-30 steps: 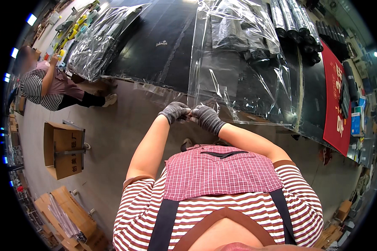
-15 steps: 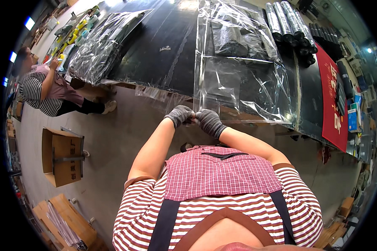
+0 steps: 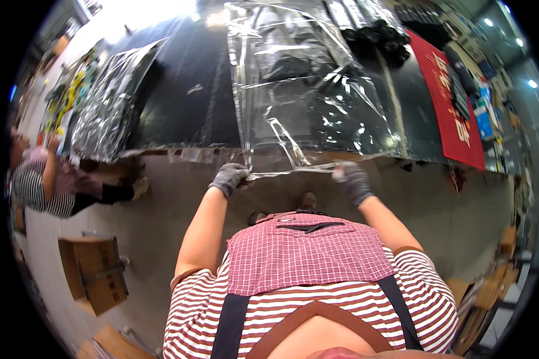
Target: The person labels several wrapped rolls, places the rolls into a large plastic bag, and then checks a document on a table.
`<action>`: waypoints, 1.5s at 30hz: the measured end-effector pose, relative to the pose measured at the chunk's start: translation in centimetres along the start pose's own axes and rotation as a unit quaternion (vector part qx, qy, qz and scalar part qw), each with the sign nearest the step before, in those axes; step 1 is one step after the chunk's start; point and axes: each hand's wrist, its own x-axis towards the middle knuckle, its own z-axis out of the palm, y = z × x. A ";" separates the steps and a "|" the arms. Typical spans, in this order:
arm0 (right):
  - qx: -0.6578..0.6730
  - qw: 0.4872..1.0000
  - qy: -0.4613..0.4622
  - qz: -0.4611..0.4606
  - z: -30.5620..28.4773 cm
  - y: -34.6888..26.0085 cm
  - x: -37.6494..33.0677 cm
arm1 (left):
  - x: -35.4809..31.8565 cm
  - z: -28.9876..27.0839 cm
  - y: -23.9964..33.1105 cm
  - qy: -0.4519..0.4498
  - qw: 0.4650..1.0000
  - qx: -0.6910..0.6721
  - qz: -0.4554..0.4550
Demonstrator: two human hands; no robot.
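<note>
Right hand [image 3: 353,182]: since the earlier frame, parted from left hand [image 3: 228,178] and shifted rightward along near edge of table [image 3: 179,116].
Left glove: closed at near left corner of clear film [image 3: 281,134], just off table's near edge; apparently pinching it.
Right glove: curled at film's near edge; too blurred to tell how closed or how firm.
Film: spread over middle of table, overhanging near edge; under its far part, dark bundle [image 3: 281,64].
Rolls [image 3: 377,36]: dark, piled toward table's far right.
Red banner [image 3: 440,99]: laid across table's right end.
Co-worker [image 3: 54,179]: near table's left end.
Film step: judged as drawing near edge out straight.
Film's next need: by judgement, secure pinch at both ends, even tension.
</note>
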 end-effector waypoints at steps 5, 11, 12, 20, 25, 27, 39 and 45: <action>-0.259 0.764 0.127 0.578 -19.2 20.6 -35.8 | -0.2 -0.4 0.8 -0.034 0.999 -0.002 -0.007; -0.132 0.543 -0.103 0.823 -15.2 8.6 -57.2 | -1.2 -1.1 1.1 -0.021 0.999 -0.013 -0.039; -0.079 0.561 -0.174 0.806 -11.7 7.4 -56.9 | -1.2 -1.0 1.2 -0.016 0.999 -0.015 -0.042; -0.181 0.882 -0.370 0.230 1.4 15.2 -31.1 | 0.2 -2.7 0.4 0.284 0.743 0.542 0.271; -0.209 0.936 0.082 0.270 -7.6 26.0 -11.4 | 2.2 -0.7 1.6 0.153 0.574 0.722 0.355; -0.258 0.947 0.075 0.177 -8.9 28.2 -5.7 | 2.9 -0.5 0.9 0.116 0.544 0.750 0.359; -0.175 0.945 -0.087 -0.263 -8.2 31.1 7.8 | 3.0 1.3 0.6 0.106 0.533 0.749 0.378; 0.094 0.974 -0.151 -0.140 -10.3 29.1 9.7 | 0.9 1.2 2.3 0.105 0.614 0.710 0.329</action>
